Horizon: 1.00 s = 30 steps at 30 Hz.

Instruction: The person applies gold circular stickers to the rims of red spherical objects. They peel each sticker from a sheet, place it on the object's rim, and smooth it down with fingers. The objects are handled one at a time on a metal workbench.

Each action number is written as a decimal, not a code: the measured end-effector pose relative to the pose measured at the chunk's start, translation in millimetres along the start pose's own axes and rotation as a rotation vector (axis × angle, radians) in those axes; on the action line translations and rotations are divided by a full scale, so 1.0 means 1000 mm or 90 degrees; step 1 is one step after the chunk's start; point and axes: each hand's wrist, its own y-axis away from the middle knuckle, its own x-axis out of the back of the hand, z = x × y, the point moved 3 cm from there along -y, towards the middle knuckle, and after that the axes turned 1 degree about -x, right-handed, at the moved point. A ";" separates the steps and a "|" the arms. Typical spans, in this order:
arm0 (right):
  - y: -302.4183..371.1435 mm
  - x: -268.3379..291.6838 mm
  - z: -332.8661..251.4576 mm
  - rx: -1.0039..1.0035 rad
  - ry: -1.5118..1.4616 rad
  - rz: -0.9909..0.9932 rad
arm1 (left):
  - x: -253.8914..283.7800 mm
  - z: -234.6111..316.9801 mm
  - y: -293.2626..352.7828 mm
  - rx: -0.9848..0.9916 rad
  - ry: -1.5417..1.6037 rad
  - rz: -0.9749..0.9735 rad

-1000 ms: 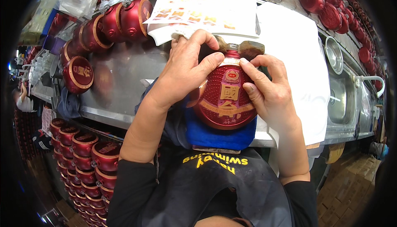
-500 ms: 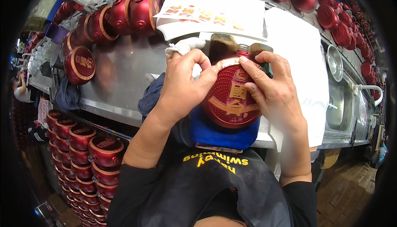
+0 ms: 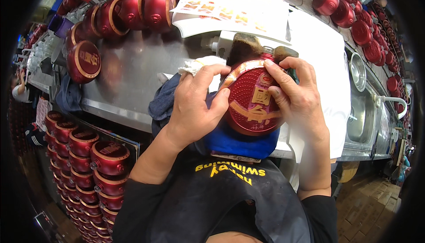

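A round, flat red bottle (image 3: 248, 114) with a studded face and gold characters leans on a blue cushion (image 3: 241, 143) in front of me, its neck away from me. Along its upper rim runs a gold patterned strip (image 3: 243, 68). My right hand (image 3: 301, 92) grips the bottle's right side, index finger on the strip near the neck and thumb against the face. At the left rim is my left hand (image 3: 199, 103), thumb and index finger apart around the strip's left end. Behind that hand lies a white cloth (image 3: 195, 66).
Sheets of gold and red decals (image 3: 230, 1) lie on white padding beyond the bottle. Finished-looking red bottles (image 3: 159, 8) line the metal table's far left; more are stacked (image 3: 110, 159) at lower left. A sink (image 3: 361, 119) and metal bowl (image 3: 357, 72) are at right.
My left thumb and index finger have parted from their pinch at the strip's left end. The strip now follows the left rim farther down. The right hand still grips the bottle.
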 end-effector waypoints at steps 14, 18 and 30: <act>-0.005 0.006 -0.005 0.010 0.033 -0.024 | 0.003 -0.011 0.021 0.248 0.236 -0.104; -0.010 0.005 -0.010 0.016 0.044 -0.051 | 0.002 -0.010 0.022 0.231 0.254 -0.099; -0.012 0.000 -0.012 0.022 0.054 -0.056 | 0.001 -0.013 0.040 0.219 0.153 -0.126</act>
